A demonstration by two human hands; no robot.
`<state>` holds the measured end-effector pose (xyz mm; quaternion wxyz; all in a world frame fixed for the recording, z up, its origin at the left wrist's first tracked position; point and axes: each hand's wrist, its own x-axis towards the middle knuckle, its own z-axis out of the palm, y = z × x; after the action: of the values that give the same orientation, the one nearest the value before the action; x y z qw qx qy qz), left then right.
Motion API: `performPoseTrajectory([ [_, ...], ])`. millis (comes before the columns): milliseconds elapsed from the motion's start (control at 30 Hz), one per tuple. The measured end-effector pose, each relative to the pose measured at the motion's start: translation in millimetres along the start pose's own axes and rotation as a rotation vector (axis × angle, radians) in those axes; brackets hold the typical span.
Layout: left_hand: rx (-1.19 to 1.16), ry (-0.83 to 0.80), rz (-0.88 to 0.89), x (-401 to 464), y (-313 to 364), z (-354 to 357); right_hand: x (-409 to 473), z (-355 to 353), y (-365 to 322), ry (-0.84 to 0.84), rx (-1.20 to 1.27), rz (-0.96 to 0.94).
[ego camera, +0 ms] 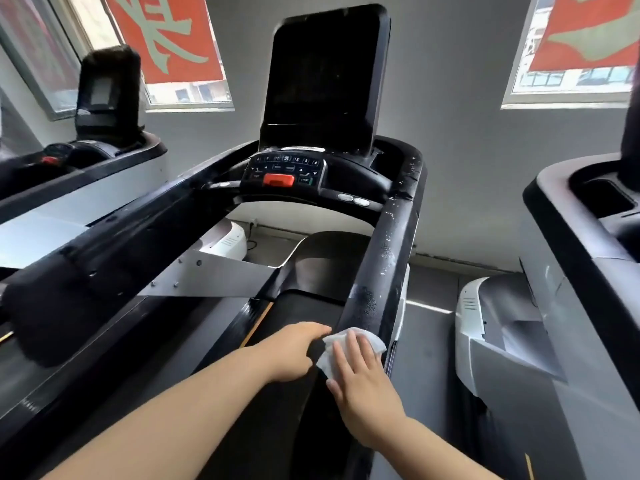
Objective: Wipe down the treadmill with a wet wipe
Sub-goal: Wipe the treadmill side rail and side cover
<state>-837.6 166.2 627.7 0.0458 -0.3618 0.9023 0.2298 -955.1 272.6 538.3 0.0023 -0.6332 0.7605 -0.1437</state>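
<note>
Treadmill [322, 174] wipe-down looks early to midway, judging by surfaces. Right rail [388, 258] carries white flecks and streaks along its far stretch up to the console [287, 171]; that part reads as unwiped or wet, cannot tell which. Left rail [114, 244], console and screen [322, 77] show no clear sign of wiping. Wipe [349, 351] sits on the near end of the right rail, draped over its top. Right hand [360, 379] lies flat on the wipe, fingers straight and together, pressing it down, forearm coming in from near right. Left hand [298, 351] is just left of the wipe, fingers curled over the rail's inner edge, gripping it; left forearm crosses from near left.
</note>
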Motion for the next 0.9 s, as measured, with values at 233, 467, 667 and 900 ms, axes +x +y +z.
performPoseTrajectory([
  [233,0.008,-0.072,-0.036,-17,16,11,-13,1,21,0.026,-0.091,-0.259],
  [467,0.027,-0.070,-0.057,-18,34,0,-14,3,7,-0.131,-0.043,-0.244],
  [667,0.083,-0.045,-0.088,-23,46,2,-13,-4,13,-0.178,0.022,-0.246],
  [900,0.210,0.025,-0.100,-43,65,1,-8,-11,16,-0.126,0.116,-0.371],
])
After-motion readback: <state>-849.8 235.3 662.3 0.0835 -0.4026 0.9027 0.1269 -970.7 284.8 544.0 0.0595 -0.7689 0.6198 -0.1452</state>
